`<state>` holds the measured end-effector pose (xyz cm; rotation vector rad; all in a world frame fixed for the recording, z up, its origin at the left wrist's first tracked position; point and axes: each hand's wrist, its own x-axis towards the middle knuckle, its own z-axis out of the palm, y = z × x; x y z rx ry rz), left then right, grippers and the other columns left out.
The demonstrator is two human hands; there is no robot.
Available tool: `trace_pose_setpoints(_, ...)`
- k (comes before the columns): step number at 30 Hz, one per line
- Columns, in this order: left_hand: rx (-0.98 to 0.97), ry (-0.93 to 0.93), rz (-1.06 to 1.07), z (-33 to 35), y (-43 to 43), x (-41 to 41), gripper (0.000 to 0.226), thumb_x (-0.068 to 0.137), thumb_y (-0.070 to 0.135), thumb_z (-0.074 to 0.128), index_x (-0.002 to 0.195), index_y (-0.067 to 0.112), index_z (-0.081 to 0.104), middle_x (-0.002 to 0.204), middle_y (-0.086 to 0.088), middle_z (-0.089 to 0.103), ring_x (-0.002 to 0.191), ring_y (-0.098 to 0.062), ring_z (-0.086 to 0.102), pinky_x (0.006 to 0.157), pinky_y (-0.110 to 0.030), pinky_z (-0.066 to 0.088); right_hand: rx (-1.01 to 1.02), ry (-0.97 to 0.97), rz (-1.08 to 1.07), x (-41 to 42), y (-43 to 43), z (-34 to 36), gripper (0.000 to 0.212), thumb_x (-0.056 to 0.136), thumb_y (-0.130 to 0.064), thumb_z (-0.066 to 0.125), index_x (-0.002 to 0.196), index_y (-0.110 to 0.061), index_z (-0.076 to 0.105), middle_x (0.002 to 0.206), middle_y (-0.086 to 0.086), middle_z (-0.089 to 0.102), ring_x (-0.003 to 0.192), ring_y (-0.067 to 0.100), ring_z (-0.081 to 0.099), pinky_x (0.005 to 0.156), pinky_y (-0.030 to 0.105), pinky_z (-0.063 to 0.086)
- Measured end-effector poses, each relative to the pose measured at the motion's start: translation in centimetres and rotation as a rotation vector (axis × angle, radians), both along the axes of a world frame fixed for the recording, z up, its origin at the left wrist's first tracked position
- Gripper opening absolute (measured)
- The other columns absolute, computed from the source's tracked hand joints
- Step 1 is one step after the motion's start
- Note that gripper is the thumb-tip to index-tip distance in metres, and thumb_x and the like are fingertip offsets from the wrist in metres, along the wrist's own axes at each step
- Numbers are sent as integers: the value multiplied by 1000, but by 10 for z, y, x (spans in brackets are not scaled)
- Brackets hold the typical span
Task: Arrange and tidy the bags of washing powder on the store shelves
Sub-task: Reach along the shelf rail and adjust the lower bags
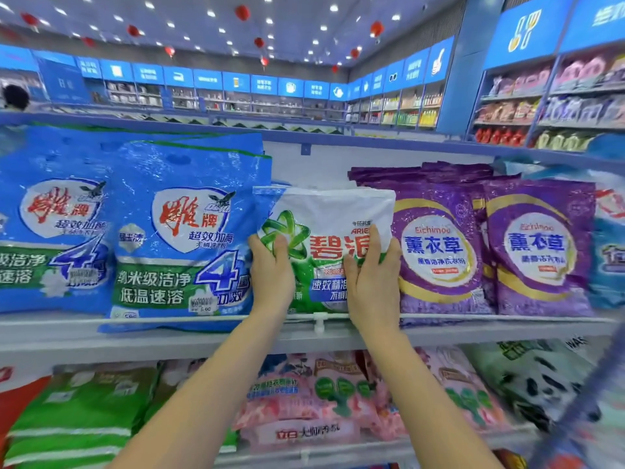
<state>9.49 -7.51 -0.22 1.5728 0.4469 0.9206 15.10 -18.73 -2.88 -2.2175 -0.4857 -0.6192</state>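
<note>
Store shelving is filling the view, with blue signs running along the far walls and red lanterns (242, 11) hanging from the ceiling. I am holding a white-and-green bag (324, 245) upright on the upper shelf (203, 328), both hands closed around its lower half. My left hand (271, 275) is gripping its left edge, thumb lying over the green star logo. My right hand (373, 282) is gripping its right edge, thumb pressing across the red lettering; the fingers of both hands are wrapping behind the bag, out of sight. Just left of the grip, a blue bag (182, 231) is leaning forward, touching the held bag, with a second blue bag (54, 225) farther left. Just right of the grip, a purple bag (439, 252) is standing against the held bag, with another purple bag (537, 248) beyond it. Below the grip, past my forearms, the lower shelf (355, 451) is carrying green bags (81, 418) to the left and pink bags (304, 394) directly underneath. Far right of the grip, wall shelves are showing blurred goods.
</note>
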Motion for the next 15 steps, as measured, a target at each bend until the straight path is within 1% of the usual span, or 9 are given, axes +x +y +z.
trace_pose_setpoints(1, -1, 19, -12, -1, 1, 0, 48, 103, 30, 31, 146, 13, 17, 153, -7, 27, 118, -9, 35, 92, -23, 27, -17, 8, -5, -1, -2, -1, 61, 97, -44, 33, 150, -27, 7, 155, 18, 4, 141, 36, 15, 104, 46, 34)
trace_pose_setpoints(2, -4, 47, -25, -3, 1, -2, 52, 103, 32, 30, 149, 14, 12, 156, -5, 21, 129, -14, 33, 99, -26, 27, -33, 16, -9, -3, -4, -2, 61, 98, -43, 33, 150, -28, 6, 155, 17, 3, 141, 35, 16, 102, 46, 37)
trace_pose_setpoints(3, -6, 76, -35, -4, 2, -3, 56, 103, 35, 29, 150, 16, 7, 158, -4, 15, 138, -18, 27, 107, -30, 24, -48, 23, -11, -4, -6, -4, 62, 98, -43, 33, 150, -29, 4, 155, 17, 2, 141, 35, 17, 100, 46, 39)
trace_pose_setpoints(4, -11, 100, -43, -5, 2, -4, 57, 103, 37, 28, 151, 17, 4, 159, -3, 12, 142, -21, 21, 111, -32, 21, -61, 27, -9, -6, -8, -4, 62, 98, -44, 33, 150, -29, 3, 155, 16, 2, 141, 35, 18, 99, 46, 39)
trace_pose_setpoints(7, -50, 106, -53, -3, 2, -6, 58, 103, 36, 28, 151, 20, 2, 159, -2, 10, 143, -23, 19, 113, -35, 19, -47, 19, 17, -7, -10, -4, 63, 97, -45, 34, 150, -31, 3, 156, 14, 0, 141, 33, 16, 103, 45, 35)
trace_pose_setpoints(10, -77, 22, -51, -1, 0, -11, 54, 102, 34, 34, 149, 23, 11, 156, -1, 20, 141, -22, 25, 112, -38, 23, 9, -54, 43, -13, -15, -3, 64, 96, -46, 39, 150, -31, 7, 158, 8, -2, 144, 28, 12, 108, 41, 31)
trace_pose_setpoints(11, -72, -20, -52, -2, -2, -15, 54, 101, 34, 37, 149, 25, 14, 155, 0, 22, 141, -21, 26, 113, -40, 25, 19, -119, 40, -17, -20, -4, 63, 96, -44, 41, 150, -29, 11, 158, 7, 0, 144, 26, 12, 109, 38, 30)
trace_pose_setpoints(13, -37, -100, -56, -4, -8, -24, 57, 99, 37, 41, 148, 33, 13, 156, 6, 20, 142, -12, 23, 115, -42, 24, 56, -262, 30, -25, -33, -3, 59, 96, -42, 42, 149, -24, 22, 157, 8, 8, 143, 22, 13, 107, 30, 26)
trace_pose_setpoints(15, 23, -163, -40, -5, -16, -35, 61, 97, 40, 44, 148, 39, 11, 157, 13, 15, 143, -6, 17, 117, -44, 20, 144, -296, 32, -33, -51, 0, 57, 95, -48, 35, 145, -22, 30, 156, 4, 15, 142, 14, 13, 107, 21, 19)
